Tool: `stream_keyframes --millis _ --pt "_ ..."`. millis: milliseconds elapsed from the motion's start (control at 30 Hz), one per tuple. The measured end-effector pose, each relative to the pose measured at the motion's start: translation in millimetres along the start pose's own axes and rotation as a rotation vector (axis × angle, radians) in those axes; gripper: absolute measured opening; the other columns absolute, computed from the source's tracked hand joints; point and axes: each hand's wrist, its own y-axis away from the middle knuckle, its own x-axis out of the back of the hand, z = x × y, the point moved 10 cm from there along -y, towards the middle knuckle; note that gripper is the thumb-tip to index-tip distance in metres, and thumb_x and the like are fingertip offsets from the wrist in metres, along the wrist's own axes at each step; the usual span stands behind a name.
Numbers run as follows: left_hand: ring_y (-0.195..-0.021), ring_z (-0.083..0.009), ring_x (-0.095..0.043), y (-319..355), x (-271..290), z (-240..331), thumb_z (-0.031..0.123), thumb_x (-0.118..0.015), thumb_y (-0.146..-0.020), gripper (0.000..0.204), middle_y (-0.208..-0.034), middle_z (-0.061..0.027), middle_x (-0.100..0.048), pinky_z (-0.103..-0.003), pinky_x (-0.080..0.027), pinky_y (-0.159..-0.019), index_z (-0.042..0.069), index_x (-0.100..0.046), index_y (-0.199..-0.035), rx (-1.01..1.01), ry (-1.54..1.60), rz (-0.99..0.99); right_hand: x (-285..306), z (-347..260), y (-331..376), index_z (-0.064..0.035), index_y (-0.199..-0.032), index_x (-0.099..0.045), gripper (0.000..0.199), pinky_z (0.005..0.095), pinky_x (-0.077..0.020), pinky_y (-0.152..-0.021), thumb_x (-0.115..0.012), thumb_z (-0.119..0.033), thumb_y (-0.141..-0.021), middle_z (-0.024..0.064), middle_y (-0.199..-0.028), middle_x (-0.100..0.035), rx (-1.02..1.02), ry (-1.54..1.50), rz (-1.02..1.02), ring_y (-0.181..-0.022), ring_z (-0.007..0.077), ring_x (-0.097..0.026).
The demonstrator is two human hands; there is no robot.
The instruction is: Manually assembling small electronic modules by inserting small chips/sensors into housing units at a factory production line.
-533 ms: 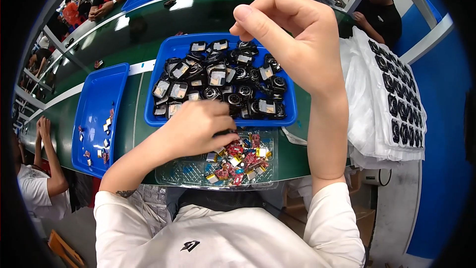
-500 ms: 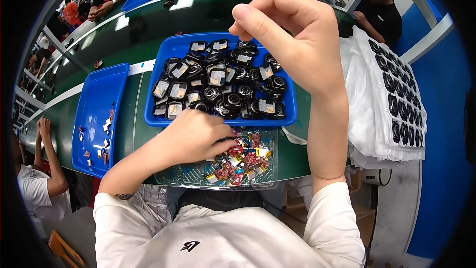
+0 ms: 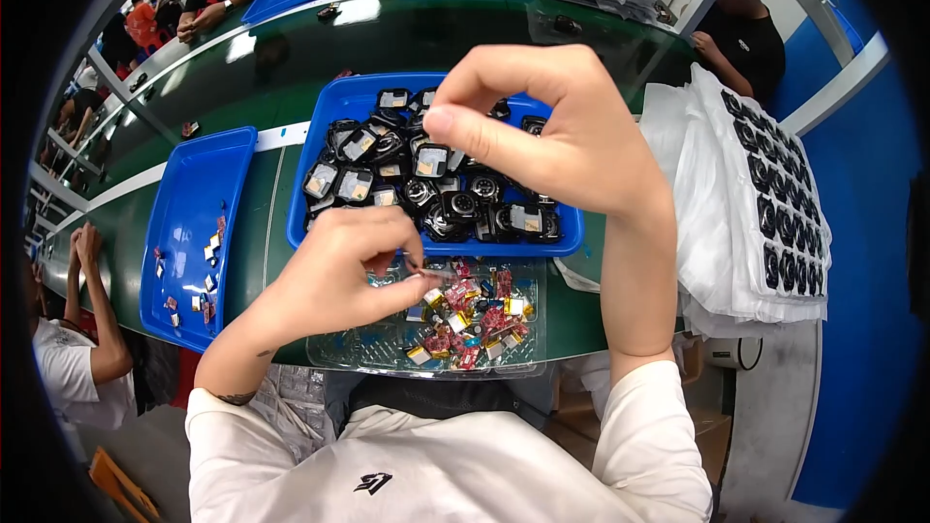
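Note:
My left hand [image 3: 334, 276] hovers over a clear plastic tray [image 3: 378, 347] of several small red, yellow and silver parts [image 3: 470, 320]. Its thumb and forefinger pinch a small flat silver part [image 3: 433, 273]. My right hand [image 3: 557, 136] is raised above a blue tray [image 3: 573, 232] full of black, square watch-like bodies [image 3: 431, 174]. Its thumb and forefinger are pinched together, and whatever may be between them is hidden.
A second blue tray [image 3: 189, 203] with a few small pieces lies to the left on the green belt [image 3: 291, 48]. Stacked white bags of black parts [image 3: 765, 213] stand at the right. Other people sit at the left [image 3: 77, 368] and across the belt [image 3: 746, 39].
My left hand has come back from the blue tray's near edge to the clear tray and now pinches a small part. My right hand stays raised.

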Motion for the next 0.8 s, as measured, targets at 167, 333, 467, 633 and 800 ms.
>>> stream_keyframes --millis 167,333,467,633,800 --pt "-0.064 0.0008 -0.049 -22 55 6 0.009 -0.076 -0.078 0.021 -0.07 0.0039 -0.058 -0.016 -0.038 -0.054 0.004 -0.057 -0.074 0.023 0.409 0.403 -6 -10 0 0.0023 -0.097 -0.065 0.027 0.0266 -0.0528 -0.073 -0.077 -0.012 -0.077 0.0076 -0.084 -0.068 0.015 -0.176 -0.069 -0.077 0.0139 -0.066" --pt "-0.062 -0.0021 -0.05 -39 61 19 0.013 -0.08 -0.074 0.025 -0.067 0.0021 -0.058 -0.018 -0.04 -0.054 0.003 -0.057 -0.072 -0.02 0.248 0.462 0 10 2 -0.0001 -0.089 -0.066 0.016 0.0255 -0.0519 -0.071 -0.074 -0.01 -0.078 0.0047 -0.087 -0.066 -0.081 -0.281 0.143 -0.08 0.0118 -0.064" --pt "-0.061 -0.0093 -0.054 -35 82 48 0.016 -0.082 -0.069 0.026 -0.069 -0.0023 -0.061 -0.023 -0.043 -0.056 0.002 -0.061 -0.074 -0.241 0.03 0.547 6 24 5 0.0038 -0.094 -0.065 0.013 0.0234 -0.0517 -0.073 -0.068 -0.006 -0.086 0.0051 -0.087 -0.066 -0.217 -0.537 0.23 -0.082 0.0093 -0.063" --pt "-0.067 -0.0133 -0.06 -21 112 69 0.0 -0.075 -0.072 0.018 -0.078 -0.0049 -0.064 -0.023 -0.047 -0.058 0.003 -0.068 -0.087 -0.424 -0.151 0.776 5 32 8 0.005 -0.099 -0.065 0.016 0.0226 -0.0513 -0.074 -0.065 -0.006 -0.088 0.0055 -0.089 -0.067 -0.296 -0.504 0.216 -0.082 0.0089 -0.063" --pt "-0.074 -0.0149 -0.061 -26 104 69 -0.004 -0.076 -0.069 0.015 -0.081 -0.0073 -0.062 -0.024 -0.047 -0.06 0.002 -0.07 -0.081 -0.518 -0.314 0.652 -4 34 5 0.004 -0.1 -0.068 0.017 0.0226 -0.051 -0.072 -0.064 -0.007 -0.089 0.0062 -0.088 -0.068 -0.281 -0.432 0.208 -0.08 0.0094 -0.063"
